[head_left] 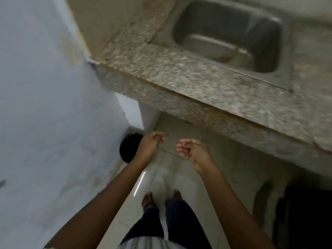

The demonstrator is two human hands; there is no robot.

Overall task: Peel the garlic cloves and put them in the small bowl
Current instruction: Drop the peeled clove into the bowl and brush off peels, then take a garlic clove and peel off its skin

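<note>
No garlic cloves and no small bowl are in view. I stand at the corner of a counter with both arms held out over the floor. My left hand hangs above the edge of a round black bin, its fingers curled with the tips bunched against the thumb; nothing shows between them. My right hand is turned palm up beside it, fingers loosely curled and holding nothing that I can see. A thin dark line runs between the two hands; I cannot tell whether it is a thread or a floor joint.
A speckled granite counter juts out above the hands, with a steel sink set in it. A pale wall stands close on the left. Bare feet stand on glossy floor tiles. Dark objects sit at the lower right.
</note>
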